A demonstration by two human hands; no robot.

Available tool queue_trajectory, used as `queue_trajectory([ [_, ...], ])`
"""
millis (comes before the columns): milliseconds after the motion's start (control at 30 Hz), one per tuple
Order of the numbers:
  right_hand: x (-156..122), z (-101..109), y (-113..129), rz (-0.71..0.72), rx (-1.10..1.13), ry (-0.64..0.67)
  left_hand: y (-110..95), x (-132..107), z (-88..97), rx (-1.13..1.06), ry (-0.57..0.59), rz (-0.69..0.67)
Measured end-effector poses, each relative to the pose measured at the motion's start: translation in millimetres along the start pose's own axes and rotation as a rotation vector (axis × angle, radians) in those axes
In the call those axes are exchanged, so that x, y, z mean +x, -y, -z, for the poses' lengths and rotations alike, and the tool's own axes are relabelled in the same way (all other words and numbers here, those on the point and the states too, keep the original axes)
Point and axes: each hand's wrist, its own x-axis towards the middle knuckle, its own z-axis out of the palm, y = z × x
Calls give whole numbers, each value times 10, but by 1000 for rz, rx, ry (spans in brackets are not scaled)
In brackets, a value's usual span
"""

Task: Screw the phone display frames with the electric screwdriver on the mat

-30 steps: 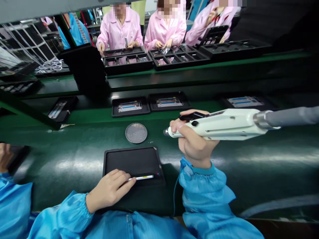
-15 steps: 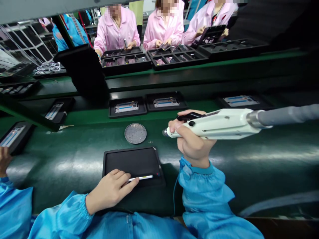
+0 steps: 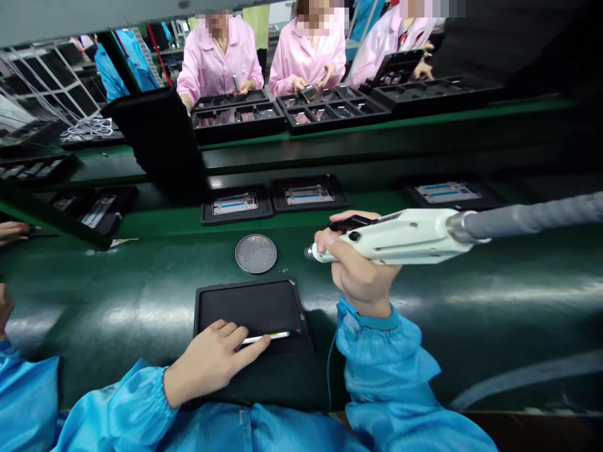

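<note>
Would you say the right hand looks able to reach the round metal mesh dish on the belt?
Probably yes: the right hand, holding the electric screwdriver, is near the dish, with nothing between them on the belt.

The left hand (image 3: 207, 359) covers part of the white strip (image 3: 266, 337); the right hand (image 3: 360, 270) hides the screwdriver (image 3: 400, 238) grip, and its hose (image 3: 532, 220) runs off the right edge. We cannot identify the specks (image 3: 284, 270) beside the mesh dish (image 3: 255, 253): too small.
</note>
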Motion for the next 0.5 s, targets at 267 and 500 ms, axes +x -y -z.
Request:
queue_trajectory([
  [267, 3, 0, -4, -12, 14, 5, 26, -23, -45, -33, -30, -3],
  [500, 8, 0, -61, -17, 18, 3, 577, 177, -385, -110, -111, 152],
])
